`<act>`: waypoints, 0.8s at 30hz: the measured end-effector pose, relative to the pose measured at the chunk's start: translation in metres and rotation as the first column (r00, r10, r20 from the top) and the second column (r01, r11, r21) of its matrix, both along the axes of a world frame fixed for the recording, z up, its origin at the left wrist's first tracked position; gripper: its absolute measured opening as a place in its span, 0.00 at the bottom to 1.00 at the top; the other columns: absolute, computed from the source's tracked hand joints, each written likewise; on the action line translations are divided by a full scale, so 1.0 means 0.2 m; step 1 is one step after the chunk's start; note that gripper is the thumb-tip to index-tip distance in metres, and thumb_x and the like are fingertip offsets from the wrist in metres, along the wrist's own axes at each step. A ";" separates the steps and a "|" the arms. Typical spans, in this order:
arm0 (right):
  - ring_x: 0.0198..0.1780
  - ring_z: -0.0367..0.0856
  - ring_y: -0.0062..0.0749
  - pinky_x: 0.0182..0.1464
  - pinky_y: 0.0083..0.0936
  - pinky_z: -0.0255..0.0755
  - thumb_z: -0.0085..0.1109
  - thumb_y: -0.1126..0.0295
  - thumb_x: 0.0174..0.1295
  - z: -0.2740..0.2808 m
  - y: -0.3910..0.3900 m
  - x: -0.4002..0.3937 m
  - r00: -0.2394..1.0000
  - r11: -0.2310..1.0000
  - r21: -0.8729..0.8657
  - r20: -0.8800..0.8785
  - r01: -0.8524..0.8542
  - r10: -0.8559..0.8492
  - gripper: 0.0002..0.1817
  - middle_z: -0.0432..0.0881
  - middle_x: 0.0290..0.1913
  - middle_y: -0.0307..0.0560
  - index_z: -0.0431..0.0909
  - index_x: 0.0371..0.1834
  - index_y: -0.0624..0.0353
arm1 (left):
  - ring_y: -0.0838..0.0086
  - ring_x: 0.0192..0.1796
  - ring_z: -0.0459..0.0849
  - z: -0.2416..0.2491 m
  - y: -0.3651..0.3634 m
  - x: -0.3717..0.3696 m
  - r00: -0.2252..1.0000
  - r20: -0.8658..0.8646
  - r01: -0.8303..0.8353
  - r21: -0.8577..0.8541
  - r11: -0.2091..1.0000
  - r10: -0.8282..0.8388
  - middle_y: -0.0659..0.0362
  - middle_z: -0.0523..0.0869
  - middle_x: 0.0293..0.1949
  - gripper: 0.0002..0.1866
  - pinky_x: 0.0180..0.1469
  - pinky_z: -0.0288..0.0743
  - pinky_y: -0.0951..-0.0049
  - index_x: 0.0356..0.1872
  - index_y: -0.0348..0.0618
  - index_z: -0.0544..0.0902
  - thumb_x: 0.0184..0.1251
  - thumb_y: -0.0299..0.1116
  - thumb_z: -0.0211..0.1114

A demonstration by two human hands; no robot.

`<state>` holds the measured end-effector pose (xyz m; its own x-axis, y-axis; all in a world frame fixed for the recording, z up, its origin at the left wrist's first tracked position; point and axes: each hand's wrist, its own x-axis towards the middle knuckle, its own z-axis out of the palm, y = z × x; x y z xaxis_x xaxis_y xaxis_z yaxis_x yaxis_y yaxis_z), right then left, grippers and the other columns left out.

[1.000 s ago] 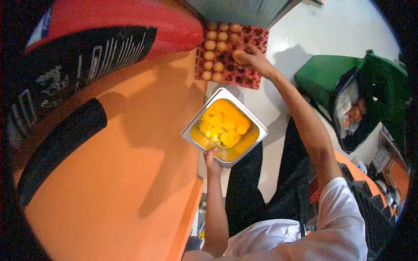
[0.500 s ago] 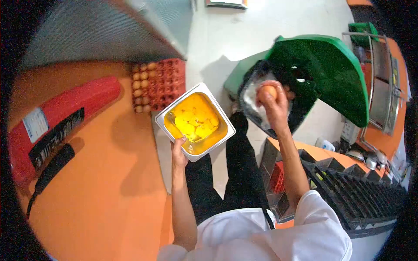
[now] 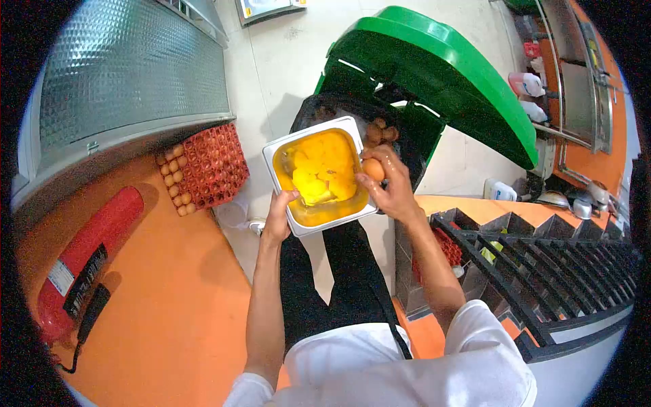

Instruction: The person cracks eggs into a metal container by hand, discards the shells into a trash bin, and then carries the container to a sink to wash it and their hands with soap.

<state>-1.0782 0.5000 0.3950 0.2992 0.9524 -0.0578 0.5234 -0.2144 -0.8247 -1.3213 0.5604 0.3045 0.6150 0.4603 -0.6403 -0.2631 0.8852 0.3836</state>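
My left hand [image 3: 277,216] is wrapped round the left side of a square metal container [image 3: 348,125], thumb over the rim. Several yolks in raw egg [image 3: 319,166] fill its bottom. A brown egg [image 3: 373,169] sits between the fingers and thumb of my right hand [image 3: 393,186], right at the container's right rim. Behind the container, an open green bin [image 3: 434,51] with a black liner holds eggshells [image 3: 382,132]. Part of the bin's mouth is hidden by the container.
On the orange counter [image 3: 196,298] at left lie a red egg tray [image 3: 217,163], with brown eggs along its left side, and a red-and-black appliance [image 3: 95,254] with a cord. A black slatted rack [image 3: 542,271] stands at right. A textured panel [image 3: 135,74] rises at upper left.
My right hand has come left from over the bin to the container's rim, still holding the egg. The container is now in front of the bin. The camera view has shifted.
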 end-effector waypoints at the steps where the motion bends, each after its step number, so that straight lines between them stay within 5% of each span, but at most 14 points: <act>1: 0.48 0.80 0.52 0.54 0.38 0.74 0.68 0.70 0.59 0.02 -0.01 0.00 1.000 0.999 -0.052 -0.013 0.013 -0.014 0.17 0.79 0.46 0.57 0.76 0.49 0.62 | 0.66 0.58 0.83 0.01 0.01 0.00 1.000 -0.009 0.005 -0.009 1.000 -0.006 0.53 0.81 0.57 0.27 0.63 0.76 0.65 0.67 0.35 0.68 0.68 0.35 0.56; 2: 0.48 0.80 0.52 0.54 0.38 0.74 0.68 0.70 0.59 0.03 -0.03 0.02 1.000 0.998 -0.061 -0.015 0.016 -0.017 0.17 0.79 0.46 0.57 0.76 0.49 0.62 | 0.66 0.58 0.83 0.01 0.02 0.01 0.999 -0.020 0.031 -0.050 0.998 -0.032 0.53 0.81 0.57 0.28 0.62 0.76 0.65 0.67 0.35 0.67 0.67 0.34 0.56; 6: 0.44 0.79 0.24 0.46 0.24 0.76 0.64 0.71 0.63 0.17 -0.10 0.23 0.918 0.959 -0.225 -0.314 0.174 -0.241 0.19 0.80 0.43 0.44 0.73 0.57 0.59 | 0.65 0.59 0.81 0.07 -0.01 0.16 0.996 -0.075 0.056 -0.011 0.998 -0.057 0.51 0.79 0.59 0.31 0.63 0.75 0.65 0.68 0.34 0.66 0.65 0.35 0.57; 7: 0.44 0.79 0.24 0.46 0.24 0.76 0.64 0.71 0.63 0.21 -0.13 0.27 0.920 0.959 -0.233 -0.315 0.163 -0.233 0.19 0.80 0.43 0.44 0.73 0.57 0.59 | 0.65 0.60 0.80 0.06 -0.02 0.18 0.994 -0.088 0.067 0.052 0.996 -0.062 0.50 0.78 0.60 0.32 0.64 0.74 0.65 0.69 0.33 0.65 0.64 0.36 0.58; 10: 0.41 0.79 0.26 0.43 0.24 0.75 0.61 0.68 0.67 0.33 -0.13 0.31 0.682 0.941 -0.326 -0.670 0.085 -0.294 0.24 0.79 0.44 0.45 0.68 0.65 0.60 | 0.63 0.64 0.75 0.10 -0.02 0.23 0.985 -0.143 0.113 0.134 0.985 -0.093 0.49 0.75 0.63 0.36 0.69 0.67 0.64 0.71 0.33 0.62 0.63 0.37 0.58; 14: 0.38 0.78 0.30 0.39 0.24 0.72 0.62 0.55 0.68 0.43 -0.09 0.25 0.675 0.924 -0.369 -0.657 0.099 -0.335 0.30 0.79 0.45 0.50 0.67 0.65 0.63 | 0.58 0.73 0.66 0.17 0.05 0.30 0.948 -0.279 0.241 0.326 0.914 -0.151 0.45 0.68 0.71 0.43 0.75 0.55 0.63 0.77 0.35 0.55 0.60 0.39 0.58; 19: 0.33 0.75 0.24 0.36 0.21 0.71 0.60 0.59 0.70 0.46 -0.07 0.21 0.691 0.925 -0.351 -0.634 0.142 -0.347 0.24 0.79 0.41 0.46 0.68 0.63 0.61 | 0.56 0.78 0.58 0.24 0.07 0.40 0.961 -0.245 0.227 0.432 0.873 -0.128 0.43 0.61 0.76 0.49 0.78 0.49 0.64 0.80 0.35 0.48 0.57 0.38 0.59; 24: 0.32 0.71 0.21 0.31 0.17 0.65 0.61 0.54 0.69 0.46 -0.07 0.19 0.851 0.920 -0.342 -0.410 0.191 -0.329 0.26 0.78 0.45 0.48 0.69 0.62 0.60 | 0.58 0.79 0.57 0.29 0.03 0.43 0.951 -0.298 0.226 0.489 0.842 -0.082 0.45 0.61 0.77 0.47 0.79 0.47 0.63 0.79 0.39 0.52 0.56 0.38 0.59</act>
<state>-1.0411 0.4867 0.4868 0.4080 0.7658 -0.4971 0.0003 -0.5446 -0.8387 -1.2357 0.5666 0.3627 0.5540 0.6781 -0.4830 0.0307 0.5632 0.8258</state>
